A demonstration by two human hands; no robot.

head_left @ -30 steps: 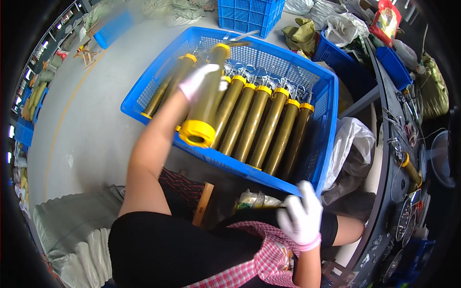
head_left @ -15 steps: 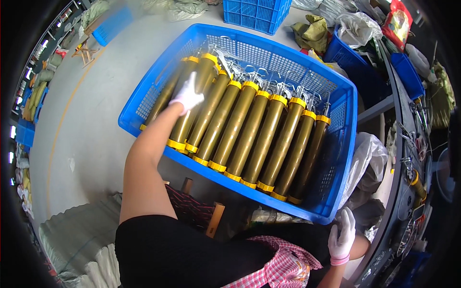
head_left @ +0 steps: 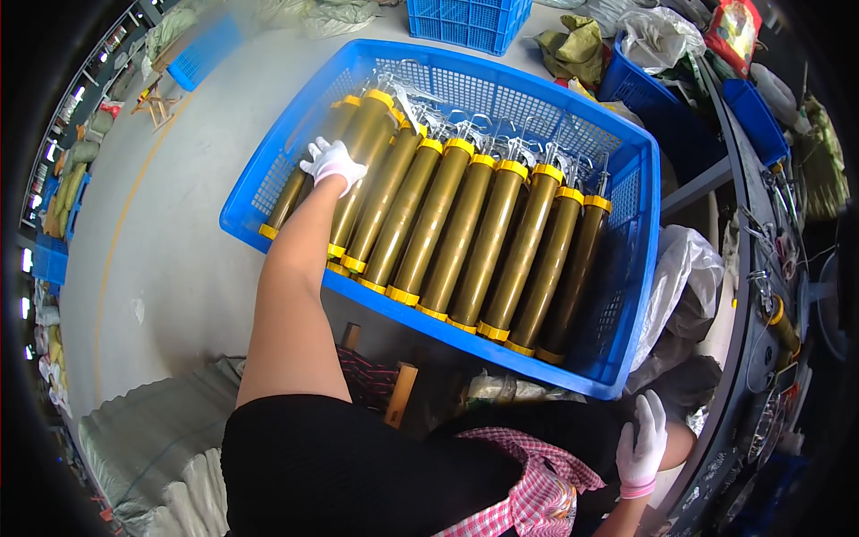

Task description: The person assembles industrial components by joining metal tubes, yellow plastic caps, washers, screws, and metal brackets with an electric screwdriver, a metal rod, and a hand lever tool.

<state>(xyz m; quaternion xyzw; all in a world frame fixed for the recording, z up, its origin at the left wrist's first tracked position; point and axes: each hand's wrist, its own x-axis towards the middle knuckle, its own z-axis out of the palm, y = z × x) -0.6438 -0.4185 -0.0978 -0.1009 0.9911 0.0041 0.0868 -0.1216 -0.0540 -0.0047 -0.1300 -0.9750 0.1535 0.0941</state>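
Several long brass-coloured tubes [head_left: 438,222] with yellow rings at both ends lie side by side in a large blue plastic crate [head_left: 501,362]. Metal rods and wire-like fittings [head_left: 474,125] stick out at their far ends. My left hand [head_left: 335,165], in a white glove, lies over the tubes at the left end of the row. Its fingers are spread across a tube there, and its palm side is hidden. My right hand [head_left: 641,445], also gloved in white, is beside my knee below the crate's near right corner. Its fingers are stretched out, with nothing in them.
A dark workbench [head_left: 747,268] with metal parts and tools runs along the right. Another blue crate [head_left: 472,24] stands beyond the big one. Plastic bags [head_left: 676,286] lie between crate and bench. A wooden-framed seat [head_left: 401,394] is near my lap; grey-green sheeting [head_left: 148,438] lies lower left.
My left hand has slid nearer and slightly left along the tubes, its fingers spreading. The leftmost tubes near it look blurred and slightly shifted. My right hand stays beside my knee.
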